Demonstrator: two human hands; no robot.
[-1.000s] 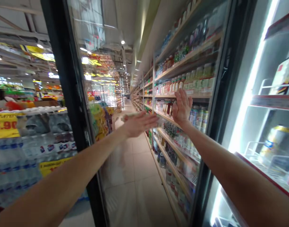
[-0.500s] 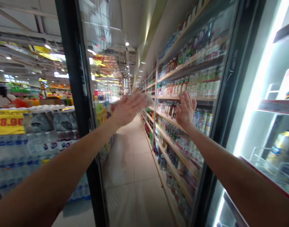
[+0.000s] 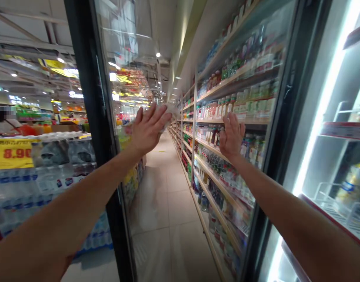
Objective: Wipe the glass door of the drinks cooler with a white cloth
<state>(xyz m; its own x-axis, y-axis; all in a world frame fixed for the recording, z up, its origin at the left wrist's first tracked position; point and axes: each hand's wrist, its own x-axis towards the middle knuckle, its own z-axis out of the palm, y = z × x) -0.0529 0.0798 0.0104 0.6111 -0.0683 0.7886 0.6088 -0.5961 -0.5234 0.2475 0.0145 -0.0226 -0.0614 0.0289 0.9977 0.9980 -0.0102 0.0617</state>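
Note:
An open glass cooler door with a black frame stands before me. My left hand lies over a pale cloth pressed to the pane, fingers stretched and slightly apart. The cloth shows past my fingertips and to the left of the hand; most of it is covered. Against the right part of the glass, my right hand rests with fingers pointing up, holding nothing. Both arms reach forward from the lower corners.
On the right is the lit cooler, with a gold-topped can in a wire rack. Packs of bottled water are stacked at left beneath a yellow price sign. Through the glass, shelves of drinks appear. A person is at far left.
My left hand has moved left and slightly up across the glass with the cloth, its fingers now angled more upward. My right hand has stayed in place.

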